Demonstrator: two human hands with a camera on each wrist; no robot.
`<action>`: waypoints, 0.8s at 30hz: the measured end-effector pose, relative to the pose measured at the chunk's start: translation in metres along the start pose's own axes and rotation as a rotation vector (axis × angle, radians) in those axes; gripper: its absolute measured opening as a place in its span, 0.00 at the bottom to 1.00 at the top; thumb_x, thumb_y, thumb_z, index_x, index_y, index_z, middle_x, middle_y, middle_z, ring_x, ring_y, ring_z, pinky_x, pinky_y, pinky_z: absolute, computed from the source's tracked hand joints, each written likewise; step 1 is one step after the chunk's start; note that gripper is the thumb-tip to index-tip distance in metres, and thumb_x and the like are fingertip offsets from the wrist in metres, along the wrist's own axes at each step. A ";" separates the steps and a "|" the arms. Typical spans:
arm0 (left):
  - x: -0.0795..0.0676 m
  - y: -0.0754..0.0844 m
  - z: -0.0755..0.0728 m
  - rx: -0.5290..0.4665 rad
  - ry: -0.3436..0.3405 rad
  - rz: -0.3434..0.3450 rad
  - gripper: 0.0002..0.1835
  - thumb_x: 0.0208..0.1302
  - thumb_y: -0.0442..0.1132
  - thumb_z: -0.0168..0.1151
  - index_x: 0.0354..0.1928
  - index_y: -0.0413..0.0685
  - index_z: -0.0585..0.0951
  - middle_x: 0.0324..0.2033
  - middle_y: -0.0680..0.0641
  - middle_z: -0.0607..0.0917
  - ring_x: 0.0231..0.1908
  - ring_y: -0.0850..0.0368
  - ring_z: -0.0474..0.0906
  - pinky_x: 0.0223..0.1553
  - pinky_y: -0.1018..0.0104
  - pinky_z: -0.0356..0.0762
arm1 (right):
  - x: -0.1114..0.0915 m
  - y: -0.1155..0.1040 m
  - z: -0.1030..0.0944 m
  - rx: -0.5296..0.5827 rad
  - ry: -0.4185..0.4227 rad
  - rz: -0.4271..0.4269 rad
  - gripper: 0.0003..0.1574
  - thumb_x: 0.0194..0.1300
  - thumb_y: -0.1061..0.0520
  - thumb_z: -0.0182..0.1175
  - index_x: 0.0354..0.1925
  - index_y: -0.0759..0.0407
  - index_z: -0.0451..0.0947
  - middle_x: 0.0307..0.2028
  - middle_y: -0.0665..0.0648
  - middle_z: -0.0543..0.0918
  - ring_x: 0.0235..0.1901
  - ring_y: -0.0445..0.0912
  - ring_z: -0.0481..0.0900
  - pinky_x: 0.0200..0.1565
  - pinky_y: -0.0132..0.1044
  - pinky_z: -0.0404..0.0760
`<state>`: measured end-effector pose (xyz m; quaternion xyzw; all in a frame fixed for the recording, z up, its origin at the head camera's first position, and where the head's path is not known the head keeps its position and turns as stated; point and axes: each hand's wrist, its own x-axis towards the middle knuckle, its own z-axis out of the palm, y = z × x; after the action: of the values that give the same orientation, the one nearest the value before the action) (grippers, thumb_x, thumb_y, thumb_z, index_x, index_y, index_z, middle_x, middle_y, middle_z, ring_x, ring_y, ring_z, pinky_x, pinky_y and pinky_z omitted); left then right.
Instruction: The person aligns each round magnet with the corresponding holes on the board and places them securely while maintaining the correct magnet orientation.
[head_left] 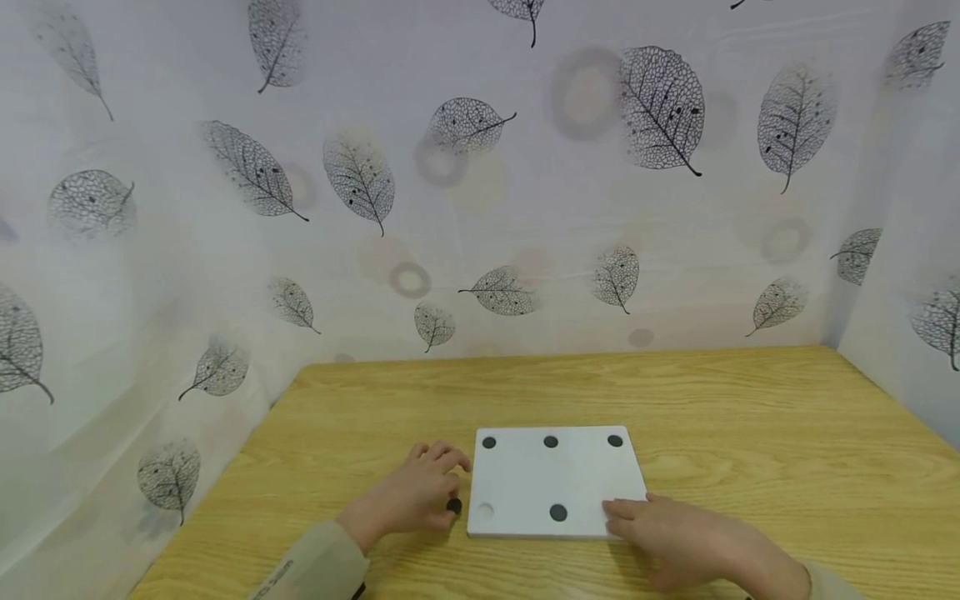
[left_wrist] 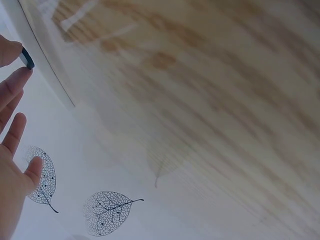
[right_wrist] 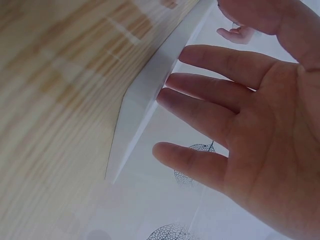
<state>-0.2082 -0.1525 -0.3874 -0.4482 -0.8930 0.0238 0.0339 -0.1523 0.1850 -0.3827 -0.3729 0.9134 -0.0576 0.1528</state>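
Observation:
My left hand [head_left: 423, 492] pinches a small black disc [head_left: 453, 505] between thumb and fingertip, just left of a white board [head_left: 517, 479]. The left wrist view shows that disc [left_wrist: 27, 58] edge-on, its face pale and its side dark. Three black discs lie along the board's far edge, and another black disc [head_left: 558, 512] is at the middle of the near edge. A shallow round recess [head_left: 486, 511] shows at the near left corner. My right hand [head_left: 682, 537] rests its fairly straight fingers on the near right corner, hiding what is there.
The board lies on a wood-grain table [head_left: 360, 417]. A pale curtain [head_left: 480, 225] printed with dark skeleton leaves stands along the table's back and both sides.

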 end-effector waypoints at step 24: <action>0.011 0.009 -0.004 -0.019 -0.027 0.019 0.08 0.49 0.46 0.65 0.22 0.54 0.76 0.49 0.55 0.70 0.50 0.57 0.60 0.46 0.56 0.60 | 0.000 0.000 0.000 0.026 -0.007 0.021 0.34 0.41 0.58 0.69 0.50 0.55 0.74 0.56 0.55 0.69 0.53 0.45 0.69 0.52 0.47 0.65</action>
<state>-0.2076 -0.1384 -0.3836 -0.4564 -0.8893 0.0215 0.0174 -0.1519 0.1851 -0.3825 -0.3615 0.9159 -0.0664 0.1614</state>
